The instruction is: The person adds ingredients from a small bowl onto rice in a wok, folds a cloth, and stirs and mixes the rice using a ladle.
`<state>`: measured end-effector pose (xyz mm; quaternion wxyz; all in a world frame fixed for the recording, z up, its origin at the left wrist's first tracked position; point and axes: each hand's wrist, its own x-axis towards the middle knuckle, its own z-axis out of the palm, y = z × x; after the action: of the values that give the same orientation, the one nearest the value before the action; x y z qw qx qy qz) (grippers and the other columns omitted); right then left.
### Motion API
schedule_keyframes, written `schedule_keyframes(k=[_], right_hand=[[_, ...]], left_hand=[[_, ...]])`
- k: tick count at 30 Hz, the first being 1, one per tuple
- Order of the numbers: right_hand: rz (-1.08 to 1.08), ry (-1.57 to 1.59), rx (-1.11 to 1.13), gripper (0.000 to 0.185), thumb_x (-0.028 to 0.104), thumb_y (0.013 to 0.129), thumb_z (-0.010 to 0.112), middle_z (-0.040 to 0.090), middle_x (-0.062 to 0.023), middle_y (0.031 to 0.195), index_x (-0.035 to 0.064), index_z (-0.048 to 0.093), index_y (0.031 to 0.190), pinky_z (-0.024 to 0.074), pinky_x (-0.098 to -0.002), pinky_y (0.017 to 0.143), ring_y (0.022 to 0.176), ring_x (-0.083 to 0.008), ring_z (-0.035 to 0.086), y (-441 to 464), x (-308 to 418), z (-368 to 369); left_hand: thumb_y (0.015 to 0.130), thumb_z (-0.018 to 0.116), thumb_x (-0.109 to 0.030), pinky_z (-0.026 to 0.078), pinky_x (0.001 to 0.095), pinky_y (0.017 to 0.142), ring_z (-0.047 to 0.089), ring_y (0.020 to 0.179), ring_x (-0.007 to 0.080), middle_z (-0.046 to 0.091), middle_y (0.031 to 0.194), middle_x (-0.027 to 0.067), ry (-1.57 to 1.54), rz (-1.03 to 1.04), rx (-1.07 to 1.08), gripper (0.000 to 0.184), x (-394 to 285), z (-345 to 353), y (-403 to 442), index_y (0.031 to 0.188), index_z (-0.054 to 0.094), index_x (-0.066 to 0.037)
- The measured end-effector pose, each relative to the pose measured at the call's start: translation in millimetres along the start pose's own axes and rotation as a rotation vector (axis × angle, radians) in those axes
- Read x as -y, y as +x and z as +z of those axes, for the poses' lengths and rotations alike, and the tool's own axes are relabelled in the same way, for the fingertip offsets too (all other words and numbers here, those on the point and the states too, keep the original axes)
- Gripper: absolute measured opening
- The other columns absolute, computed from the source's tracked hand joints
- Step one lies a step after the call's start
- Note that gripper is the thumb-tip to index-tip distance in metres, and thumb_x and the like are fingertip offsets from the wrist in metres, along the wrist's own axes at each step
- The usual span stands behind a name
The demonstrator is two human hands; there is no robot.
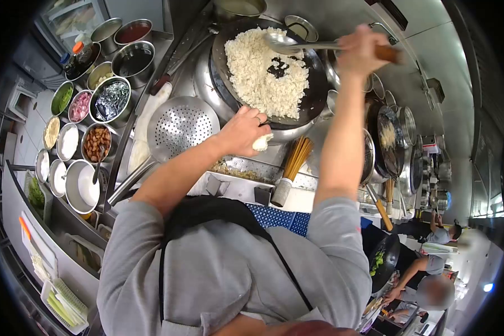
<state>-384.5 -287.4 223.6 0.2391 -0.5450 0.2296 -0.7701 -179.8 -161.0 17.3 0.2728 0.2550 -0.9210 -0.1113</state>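
A black wok [318, 84] full of loose white rice [252, 73] sits on the stove in front of me. My left hand [243, 133] is closed at its near rim, with a bunched white cloth [262, 142] poking out from under the fingers. My right hand [363, 51] grips the long handle of a metal ladle [319, 46] near its wooden end. The ladle's bowl rests in the rice toward the far side. Bare dark wok surface shows through a gap in the rice. A perforated strainer [183, 127] lies left of the wok, beside my left forearm.
A bamboo wok brush [297, 159] lies near the stove's front edge. Metal bowls of ingredients, including diced brown pieces [97, 141] and a foil-like dark bowl [112, 99], stand at left. More woks [387, 140] are at right, where other people [425, 274] work.
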Motion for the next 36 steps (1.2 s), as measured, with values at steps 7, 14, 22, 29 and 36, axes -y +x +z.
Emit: schedule_keyframes(k=[7, 14, 22, 29, 36], right_hand=[[0.133, -0.227, 0.037, 0.026, 0.003, 0.08, 0.072, 0.048, -0.0038, 0.051, 0.0053, 0.049, 0.069, 0.0372, -0.0295, 0.041, 0.039, -0.0134, 0.044, 4, 11, 48], [0.006, -0.119, -0.111, 0.03, -0.004, 0.08, 0.068, 0.045, -0.0043, 0.05, 0.0068, 0.043, 0.067, 0.0371, -0.033, 0.037, 0.037, -0.0136, 0.041, -47, -16, 9], [-0.203, -0.12, 0.051, 0.03, 0.001, 0.086, 0.062, 0.041, -0.001, 0.047, 0.0077, 0.041, 0.066, 0.0389, -0.0297, 0.04, 0.037, -0.0117, 0.042, -78, 43, 61], [-0.019, -0.263, 0.003, 0.031, 0.007, 0.079, 0.076, 0.05, 0.0009, 0.051, 0.005, 0.05, 0.063, 0.0392, -0.0267, 0.039, 0.04, -0.009, 0.045, -24, 15, 77], [-0.23, -0.367, 0.129, 0.027, 0.004, 0.081, 0.07, 0.052, -0.0019, 0.051, 0.0062, 0.05, 0.062, 0.0379, -0.0249, 0.041, 0.041, -0.0097, 0.048, -56, -46, 41]], left_hand=[[0.058, 0.078, -0.032, 0.038, 0.0412, 0.091, 0.052, 0.106, 0.0288, 0.057, 0.104, 0.0112, 0.011, 0.005, 0.077, 0.05, -5, -4, -2, 0.102, 0.069, -0.009], [0.057, 0.078, -0.033, 0.037, 0.0412, 0.092, 0.052, 0.107, 0.0286, 0.058, 0.104, 0.0111, -0.009, 0.01, 0.056, 0.05, -3, -1, -2, 0.101, 0.07, -0.01], [0.055, 0.078, -0.033, 0.037, 0.0416, 0.092, 0.051, 0.108, 0.0292, 0.058, 0.104, 0.0111, 0.007, 0.013, 0.072, 0.051, -2, 1, -2, 0.101, 0.07, -0.011], [0.055, 0.078, -0.033, 0.036, 0.0419, 0.093, 0.05, 0.108, 0.0303, 0.057, 0.105, 0.0122, 0.03, 0.023, 0.12, 0.05, -6, -6, -2, 0.099, 0.072, -0.011], [0.055, 0.078, -0.034, 0.037, 0.0422, 0.094, 0.05, 0.109, 0.0308, 0.057, 0.106, 0.0137, 0.062, 0.072, 0.028, 0.051, 2, 0, 1, 0.099, 0.072, -0.009]])
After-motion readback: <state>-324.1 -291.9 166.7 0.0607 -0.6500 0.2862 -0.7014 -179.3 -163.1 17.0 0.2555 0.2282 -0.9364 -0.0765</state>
